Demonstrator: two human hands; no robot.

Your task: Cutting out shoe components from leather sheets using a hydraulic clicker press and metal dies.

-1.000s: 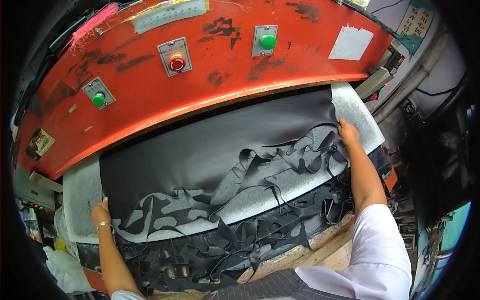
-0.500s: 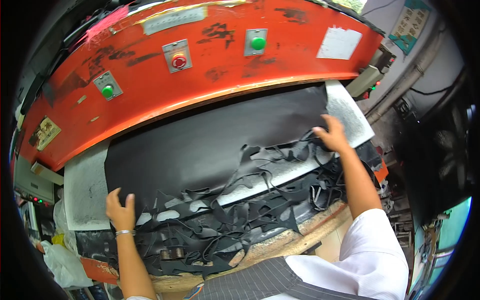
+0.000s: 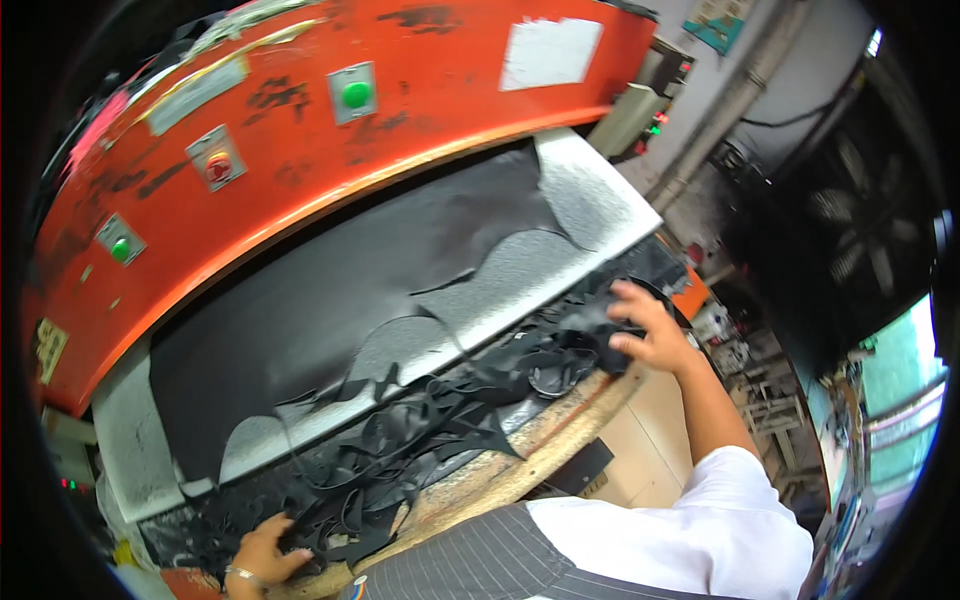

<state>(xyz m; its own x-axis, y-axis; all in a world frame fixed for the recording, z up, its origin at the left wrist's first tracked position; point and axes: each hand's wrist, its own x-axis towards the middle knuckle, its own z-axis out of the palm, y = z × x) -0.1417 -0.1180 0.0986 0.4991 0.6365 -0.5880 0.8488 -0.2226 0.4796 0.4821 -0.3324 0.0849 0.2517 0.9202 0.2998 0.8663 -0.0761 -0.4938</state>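
A large black sheet of leather-like material (image 3: 330, 290) lies on the white board (image 3: 600, 200), its near edge cut into curves. Along the board's near side runs a heap of black offcuts (image 3: 410, 430), tangled strips and pointed scraps. At the heap's right end, my right hand (image 3: 655, 335) has its fingers apart, fingertips slightly blurred beside the scraps. My left hand (image 3: 265, 553), a bracelet at its wrist, is low at the heap's left end with thumb and fingers spread. Whether either hand touches a scrap, I cannot tell.
Behind the board rises an orange-red machine beam (image 3: 300, 160) with green buttons (image 3: 356, 95) and a red knob (image 3: 218, 168). A worn wooden edge (image 3: 540, 450) borders the heap on my side. A dark fan (image 3: 850, 215) stands at the right.
Both hands have come off the sheet toward me, down to the offcuts. Scraps formerly along the sheet's near edge now lie heaped off the board. The view has swung right.
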